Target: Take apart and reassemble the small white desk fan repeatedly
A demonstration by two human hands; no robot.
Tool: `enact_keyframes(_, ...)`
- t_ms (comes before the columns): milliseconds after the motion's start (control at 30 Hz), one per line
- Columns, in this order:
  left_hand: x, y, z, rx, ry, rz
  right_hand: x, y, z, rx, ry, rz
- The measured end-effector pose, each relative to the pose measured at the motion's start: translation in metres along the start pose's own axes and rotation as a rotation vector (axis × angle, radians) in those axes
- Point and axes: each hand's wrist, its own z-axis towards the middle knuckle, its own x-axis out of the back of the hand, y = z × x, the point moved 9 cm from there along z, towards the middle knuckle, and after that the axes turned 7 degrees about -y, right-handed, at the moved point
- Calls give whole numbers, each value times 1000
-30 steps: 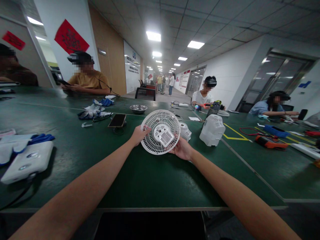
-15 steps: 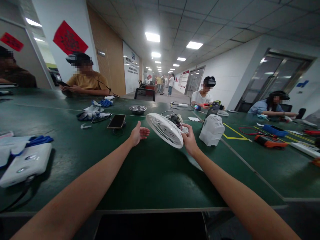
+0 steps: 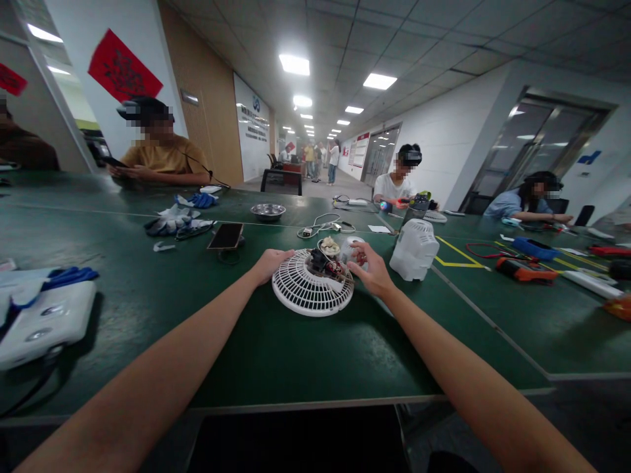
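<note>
A small fan's round white grille [image 3: 296, 292] lies on the green table with its grid facing up. On its back sit a dark motor with exposed wires [image 3: 323, 264] and a cream-coloured piece [image 3: 329, 246]. My left hand [image 3: 269, 268] grips the grille's left rim, with the thumb on top and the other fingers hidden. At the far right of the grille, my right hand [image 3: 372, 270] curls its thumb and fingers about a white rounded part [image 3: 351, 251] beside the wires. A white vented housing [image 3: 415, 251] stands upright to the right of that hand.
A white cable [image 3: 328, 226] lies behind the fan. Farther left are a metal dish [image 3: 267, 211], a phone [image 3: 225, 236] and gloves [image 3: 172, 220]. A white device [image 3: 49, 325] sits at left, an orange multimeter [image 3: 526, 276] at right. Several people sit around the table.
The fan has come down from a tilted, raised position onto the table, its wired side now up. My left hand, apart and open before, has taken hold of the grille's rim.
</note>
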Motion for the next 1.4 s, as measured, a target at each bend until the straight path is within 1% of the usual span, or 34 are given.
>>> enact_keyframes(67,1,3,1,-52,7,63,15,18,1,-45,126,-122)
enact_keyframes(100,2,4,1,-70,8,76,19,28,2,-77,162,-186)
enact_keyframes(133,2,4,2,-82,11,83,22,38,2,-115,176,-238)
enact_keyframes(200,3,3,3,-94,20,87,22,59,2,-185,157,-293)
enact_keyframes(267,4,3,4,-101,26,90,18,75,2,-234,113,-257)
enact_keyframes(333,3,3,4,-109,18,89,16,89,1,-302,108,-133)
enact_keyframes(367,3,3,4,-113,13,90,16,96,-1,-355,134,-35)
enact_keyframes(467,3,3,5,-126,5,99,15,117,-9,-557,262,387)
enact_keyframes(500,3,3,5,-129,8,107,12,120,-11,-606,280,520)
enact_keyframes(567,5,3,7,-133,18,123,3,121,-12,-669,270,746)
enact_keyframes(700,5,3,7,-119,19,139,-13,107,-14,-720,203,1062)
enact_keyframes(767,4,5,4,-113,17,144,-18,94,-11,-682,185,1090)
enact_keyframes(800,3,6,2,-113,17,149,-19,85,-9,-635,183,1080)
enact_keyframes(867,1,10,-1,-119,20,161,-19,63,-2,-497,188,1027)
enact_keyframes(933,0,12,-4,-120,23,175,-18,38,2,-348,174,919)
enact_keyframes(1033,0,15,-6,-133,33,234,-20,3,1,-198,73,655)
enact_keyframes(1100,2,26,-10,-192,80,343,-21,-13,-1,-140,19,500)
enact_keyframes(1167,2,45,-20,-309,159,477,-17,-23,-3,-104,12,404)
enact_keyframes(1200,-1,57,-28,-386,193,530,-15,-26,-4,-90,12,373)
enact_keyframes(1233,-10,67,-33,-444,163,564,-14,-28,-4,-78,14,350)
enact_keyframes(1300,-32,80,-43,-518,46,619,-12,-31,-3,-64,11,323)
enact_keyframes(1333,-43,84,-48,-536,-10,634,-12,-31,-2,-63,6,317)
enact_keyframes(1400,-58,88,-54,-538,-87,615,-13,-31,-2,-64,1,313)
